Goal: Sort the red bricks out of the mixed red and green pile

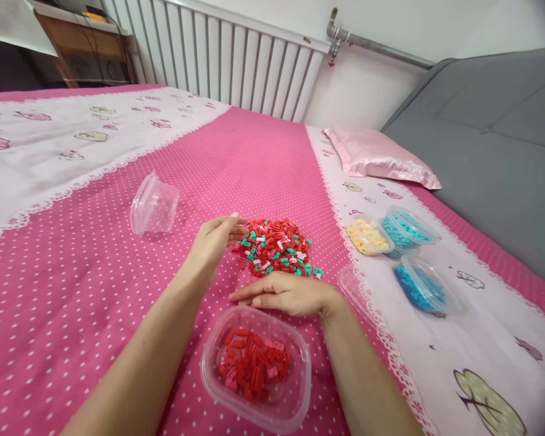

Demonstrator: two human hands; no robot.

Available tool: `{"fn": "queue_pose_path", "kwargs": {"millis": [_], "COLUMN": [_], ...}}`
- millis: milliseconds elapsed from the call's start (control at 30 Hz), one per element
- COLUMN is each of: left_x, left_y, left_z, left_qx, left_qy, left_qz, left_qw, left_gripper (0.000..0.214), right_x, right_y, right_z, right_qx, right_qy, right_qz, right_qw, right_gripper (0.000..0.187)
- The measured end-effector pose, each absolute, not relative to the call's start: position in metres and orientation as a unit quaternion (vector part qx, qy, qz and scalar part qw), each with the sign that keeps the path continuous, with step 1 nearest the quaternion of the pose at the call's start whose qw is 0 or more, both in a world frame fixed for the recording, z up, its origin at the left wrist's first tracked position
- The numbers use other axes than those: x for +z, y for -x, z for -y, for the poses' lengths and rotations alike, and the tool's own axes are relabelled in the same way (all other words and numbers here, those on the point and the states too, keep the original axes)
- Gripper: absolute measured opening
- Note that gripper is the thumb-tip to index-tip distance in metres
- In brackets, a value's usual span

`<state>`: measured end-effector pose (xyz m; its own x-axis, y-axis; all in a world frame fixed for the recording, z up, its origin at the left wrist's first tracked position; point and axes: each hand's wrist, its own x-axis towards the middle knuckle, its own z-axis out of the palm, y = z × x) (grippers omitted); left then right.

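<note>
1. Left hand, loosely extended, apparently empty, reaches the left edge of the brick pile.
2. Right hand, flattened, seemingly empty, fronts it, probably hemming it in.
3. Red-filled tub sits nearest, perhaps for reach.

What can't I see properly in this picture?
- Bottom of the pile: head view, hidden by the pieces on top.
- Number of pieces in the near box: head view, too small and heaped to count.
- Bed under the right hand: head view, hidden by the hand.
- Right end of the headboard: head view, cut off by the right edge.
</note>
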<state>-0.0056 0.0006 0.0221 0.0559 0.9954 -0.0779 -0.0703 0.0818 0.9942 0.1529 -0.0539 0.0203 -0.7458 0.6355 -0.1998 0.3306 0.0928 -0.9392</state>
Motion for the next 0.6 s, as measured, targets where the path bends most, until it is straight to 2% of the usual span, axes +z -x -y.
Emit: {"fn": "queue_pose_path", "kwargs": {"millis": [133,267,333,400,467,600], "left_x": [0.02,0.027,0.031,0.034,0.035,0.033], "left_y": [0.006,0.004,0.003,0.002,0.003,0.004], "left_z": [-0.004,-0.004,-0.002,-0.001,0.0,-0.001], "left_qx": [0.506,0.508,0.513,0.509,0.493,0.475], "left_qy": [-0.435,-0.328,-0.265,-0.217,-0.188,-0.158], "left_qz": [-0.479,-0.476,-0.468,-0.45,-0.43,-0.399], "left_qw": [0.571,0.638,0.669,0.701,0.733,0.769], "left_gripper": [0.034,0.027,0.027,0.026,0.025,0.023], "right_x": [0.019,0.022,0.022,0.02,0.015,0.004], "right_y": [-0.156,-0.167,-0.172,-0.176,-0.179,-0.177], "right_z": [0.052,0.051,0.05,0.047,0.042,0.034], "right_qx": [0.527,0.503,0.486,0.416,0.317,0.148], "right_qy": [0.38,0.418,0.446,0.506,0.573,0.636], "right_qz": [0.742,0.707,0.666,0.623,0.59,0.611], "right_qw": [0.161,0.269,0.348,0.428,0.473,0.447], "right_gripper": [0.037,0.039,0.033,0.026,0.021,0.026]}}
